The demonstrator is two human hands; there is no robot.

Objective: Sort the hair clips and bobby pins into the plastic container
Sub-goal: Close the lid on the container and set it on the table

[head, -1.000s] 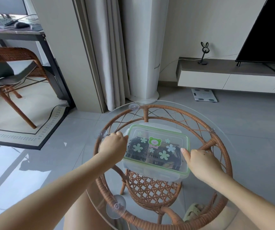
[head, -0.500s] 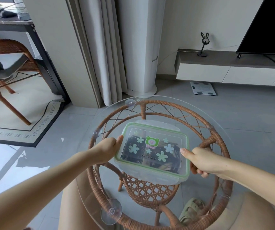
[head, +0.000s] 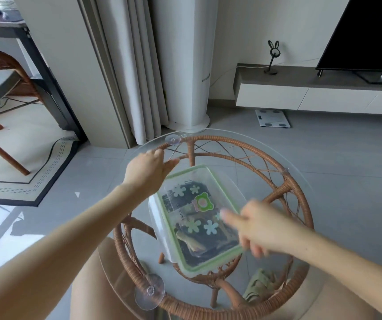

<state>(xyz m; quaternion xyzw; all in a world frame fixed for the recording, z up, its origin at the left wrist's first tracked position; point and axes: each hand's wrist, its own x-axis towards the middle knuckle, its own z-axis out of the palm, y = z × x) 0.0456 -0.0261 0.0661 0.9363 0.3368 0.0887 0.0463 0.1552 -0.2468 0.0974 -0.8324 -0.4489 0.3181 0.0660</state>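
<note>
Left hand (head: pixel 147 175) is held out flat and loose over the far corner of the plastic container (head: pixel 199 236). Its fingers are spread a little and nothing is held in it. It cannot be told if the corner is touched or only hovered over. The wrist is bent down and the arm is stretched out long from the near left. The right hand (head: pixel 263 229) is blurred. One finger is pointed at the right side of the lid (head: pixel 185 190) and the other fingers are curled under, but it cannot be told if the box is gripped. The container is laid near the middle of the glass top (head: pixel 243 172), turned slantwise, with one short end nearer the far edge and the other nearer the near edge. The green-rimmed lid is shut on it, most likely so nothing can spill out. Dark hair clips and bobby pins (head: pixel 208 248) can be seen packed inside through the clear lid, so the sorting looks nearly done. The hands are likely kept at opposite ends so the box can be turned or steadied. The glass is carried on a round woven frame (head: pixel 284 188) and held by a suction cup (head: pixel 149 294) at the near-left edge. A green slipper (head: pixel 259 285) can be seen on the floor through the glass.
</note>
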